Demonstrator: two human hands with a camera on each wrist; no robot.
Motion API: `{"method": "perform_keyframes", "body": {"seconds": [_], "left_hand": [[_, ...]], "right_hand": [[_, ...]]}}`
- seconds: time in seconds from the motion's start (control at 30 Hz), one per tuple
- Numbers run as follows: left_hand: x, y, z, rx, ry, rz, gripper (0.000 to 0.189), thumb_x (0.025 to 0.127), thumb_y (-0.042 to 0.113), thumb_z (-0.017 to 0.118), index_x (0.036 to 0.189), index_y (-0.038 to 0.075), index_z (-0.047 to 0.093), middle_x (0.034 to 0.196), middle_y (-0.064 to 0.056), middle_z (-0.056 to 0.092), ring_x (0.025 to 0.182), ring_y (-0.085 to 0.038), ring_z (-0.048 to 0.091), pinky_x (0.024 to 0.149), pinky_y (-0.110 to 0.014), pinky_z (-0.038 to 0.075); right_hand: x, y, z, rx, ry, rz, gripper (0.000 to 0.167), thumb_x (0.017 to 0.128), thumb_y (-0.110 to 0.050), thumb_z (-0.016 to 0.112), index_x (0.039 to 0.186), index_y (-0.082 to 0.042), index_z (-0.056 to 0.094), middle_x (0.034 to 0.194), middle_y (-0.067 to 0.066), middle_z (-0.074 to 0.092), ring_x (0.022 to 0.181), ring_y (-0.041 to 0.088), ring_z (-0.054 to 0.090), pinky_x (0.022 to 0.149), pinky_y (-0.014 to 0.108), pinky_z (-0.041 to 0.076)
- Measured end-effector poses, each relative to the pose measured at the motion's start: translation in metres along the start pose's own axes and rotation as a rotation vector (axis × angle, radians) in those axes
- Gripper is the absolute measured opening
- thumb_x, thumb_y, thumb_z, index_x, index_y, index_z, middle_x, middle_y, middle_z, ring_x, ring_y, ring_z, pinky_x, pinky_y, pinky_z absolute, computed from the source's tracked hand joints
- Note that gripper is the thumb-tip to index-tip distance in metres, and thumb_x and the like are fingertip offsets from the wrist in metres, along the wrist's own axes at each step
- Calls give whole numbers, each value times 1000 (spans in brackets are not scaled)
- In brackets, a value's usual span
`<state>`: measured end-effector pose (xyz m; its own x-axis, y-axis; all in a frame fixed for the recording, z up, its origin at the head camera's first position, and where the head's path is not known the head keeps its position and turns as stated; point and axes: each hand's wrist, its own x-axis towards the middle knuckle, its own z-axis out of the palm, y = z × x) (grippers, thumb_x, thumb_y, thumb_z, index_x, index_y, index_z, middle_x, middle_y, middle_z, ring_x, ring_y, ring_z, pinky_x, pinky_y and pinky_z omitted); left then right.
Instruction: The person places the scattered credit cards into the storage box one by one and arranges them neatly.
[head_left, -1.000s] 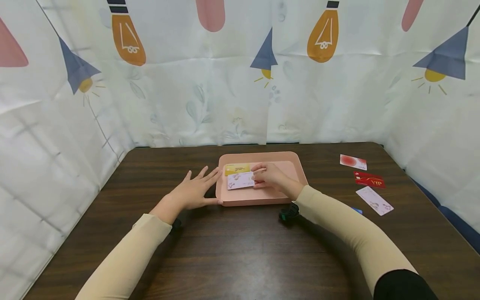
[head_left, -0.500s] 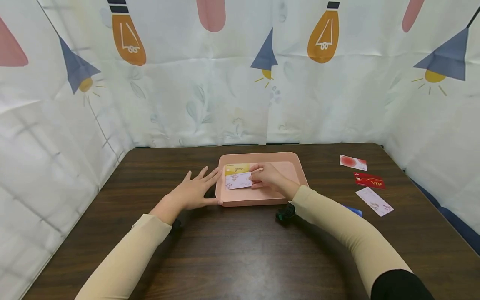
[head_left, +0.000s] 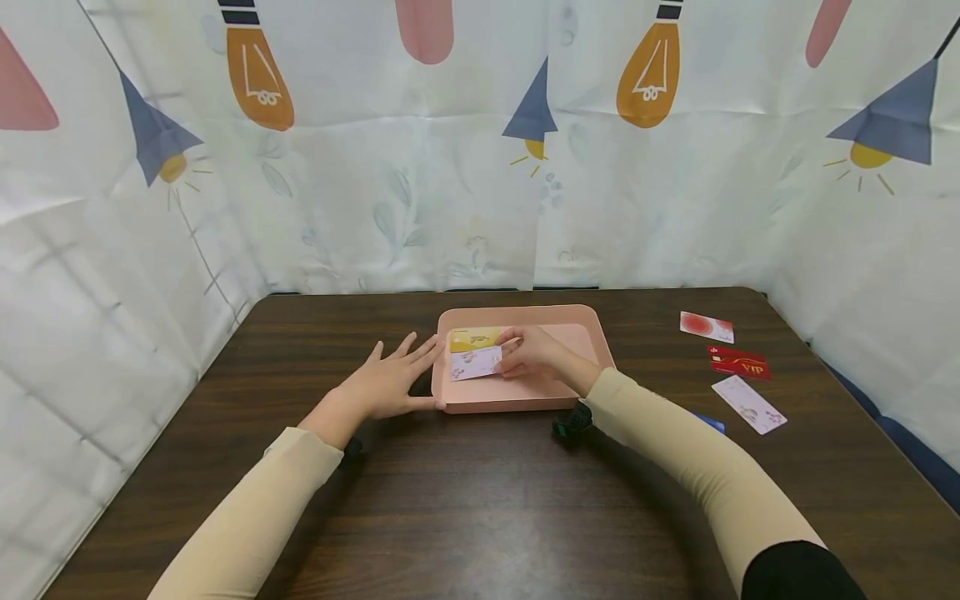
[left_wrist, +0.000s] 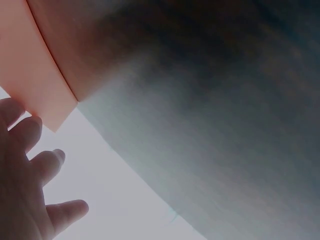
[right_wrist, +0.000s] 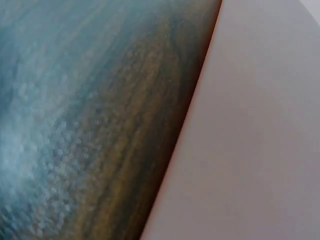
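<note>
Floral card (head_left: 475,364)'s in the left half of the pink tray (head_left: 577,337), so I'd hold it low and level and release gently, or it might nudge the yellow card (head_left: 474,337) nearer the tray's far side. Right hand (head_left: 534,352) reaches over the tray's near-right corner, fingers curled, pinching that floral card's edge; left hand (head_left: 382,387) is spread flat-fingered at the tray's left rim.

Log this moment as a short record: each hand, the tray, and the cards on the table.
Left hand: left hand, fingers spread, at the left rim of the pink tray
Right hand: right hand holds a pale floral card
In tray: held card, yellow card behind it
Table, right: red-and-white card, red VIP card, another pale card, blue card (partly hidden)
</note>
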<state>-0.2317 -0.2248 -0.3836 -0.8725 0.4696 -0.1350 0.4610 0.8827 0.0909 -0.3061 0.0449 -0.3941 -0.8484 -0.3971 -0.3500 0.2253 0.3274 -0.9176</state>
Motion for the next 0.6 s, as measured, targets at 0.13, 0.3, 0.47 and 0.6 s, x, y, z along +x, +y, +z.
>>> {"method": "perform_keyframes", "body": {"seconds": [0.13,0.3,0.47,0.6], "left_hand": [[-1,0,0,3,3,-2,103,91,75,55,166,14,18,170,-7,17,155,-39,12,113,-75,11],[-1,1,-1,-7,3,-5,103,91,75,55,166,15,18,170,-7,18,155,-40,12,113,-75,11],[-2,1,-1,-9,4,-4,104,91,76,55,166,15,18,170,-7,18,155,-39,12,113,-75,11],[-2,1,-2,-8,4,-1,104,91,75,55,166,14,18,170,-7,17,155,-39,11,113,-75,11]], "right_hand": [[-2,-2,0,-134,0,-38,54,84,9,79,133,3,57,96,10,58,84,17,56,66,20,54],[-3,-4,1,-230,6,-61,56,83,6,82,134,3,59,95,10,60,84,18,55,64,20,48],[-1,-3,1,-289,-2,-74,57,81,4,84,133,5,60,96,10,62,85,18,55,67,21,48],[1,-3,1,-381,1,-106,56,81,1,86,131,5,61,95,9,63,83,17,56,68,21,48]]}}
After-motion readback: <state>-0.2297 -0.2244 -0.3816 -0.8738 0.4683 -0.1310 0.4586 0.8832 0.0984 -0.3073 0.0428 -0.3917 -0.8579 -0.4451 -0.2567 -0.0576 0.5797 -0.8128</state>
